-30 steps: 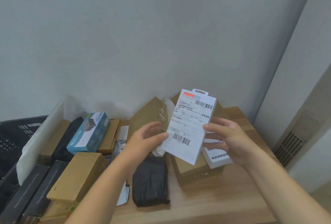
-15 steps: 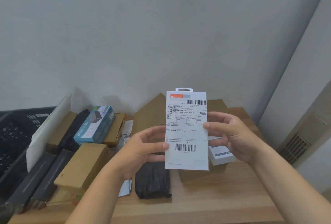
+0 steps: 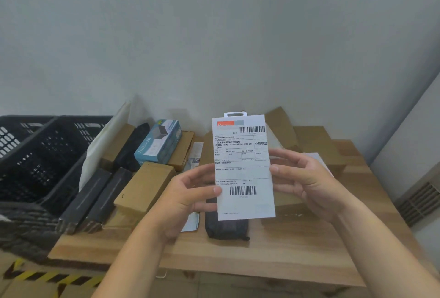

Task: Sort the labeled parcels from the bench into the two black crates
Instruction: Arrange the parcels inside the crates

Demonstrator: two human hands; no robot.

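Note:
A flat white parcel (image 3: 243, 166) with a shipping label, two barcodes and a hang tab stands upright in front of me, above the wooden bench (image 3: 238, 252). My left hand (image 3: 190, 200) pinches its lower left edge. On the other side, my right hand (image 3: 307, 183) grips the right edge. Two black crates (image 3: 40, 159) stand at the left end of the bench. Brown cardboard parcels (image 3: 145, 185), black parcels (image 3: 95, 197) and a teal box (image 3: 159, 141) lie on the bench between the crates and my hands.
A black pouch (image 3: 226, 226) lies on the bench below the held parcel. More brown boxes (image 3: 319, 145) sit at the back right. A white bag (image 3: 104, 140) leans beside the crates. Yellow-black tape (image 3: 47, 276) marks the floor. A vent (image 3: 419, 202) is at the right.
The view has swung left, so the crates show more. The parcel was turned from tilted to upright, facing me, and both hands keep hold of its edges.

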